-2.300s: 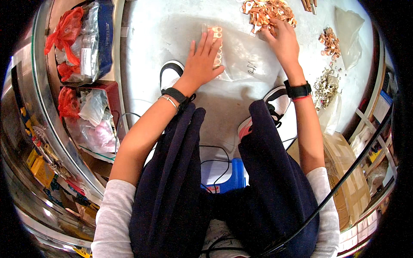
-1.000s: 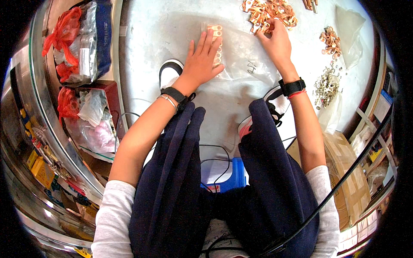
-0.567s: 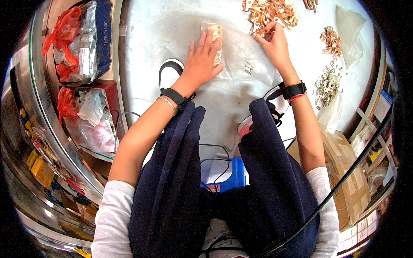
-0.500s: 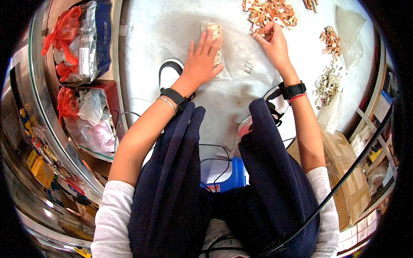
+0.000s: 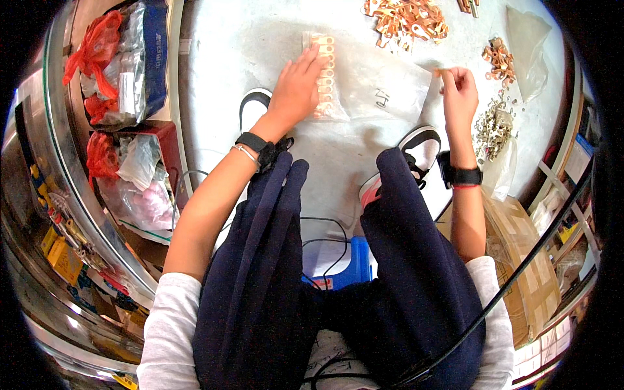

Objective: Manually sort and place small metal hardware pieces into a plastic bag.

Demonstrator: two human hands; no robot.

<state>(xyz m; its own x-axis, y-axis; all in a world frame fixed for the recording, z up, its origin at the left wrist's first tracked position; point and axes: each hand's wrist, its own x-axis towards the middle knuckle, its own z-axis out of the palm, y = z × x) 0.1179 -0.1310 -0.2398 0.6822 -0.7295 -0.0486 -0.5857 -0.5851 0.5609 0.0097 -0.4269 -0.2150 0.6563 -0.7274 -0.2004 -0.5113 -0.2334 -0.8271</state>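
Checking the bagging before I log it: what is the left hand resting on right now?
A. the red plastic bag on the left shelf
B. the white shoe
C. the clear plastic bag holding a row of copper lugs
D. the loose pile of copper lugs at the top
C: the left hand lies flat on the clear plastic bag holding a row of copper lugs, on the pale floor.

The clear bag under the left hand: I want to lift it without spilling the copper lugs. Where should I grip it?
Probably pinch the clear bag at its bare right part, coming from the right: the row of copper lugs lies along its left side under the left hand, and the rest lies flat on the floor.
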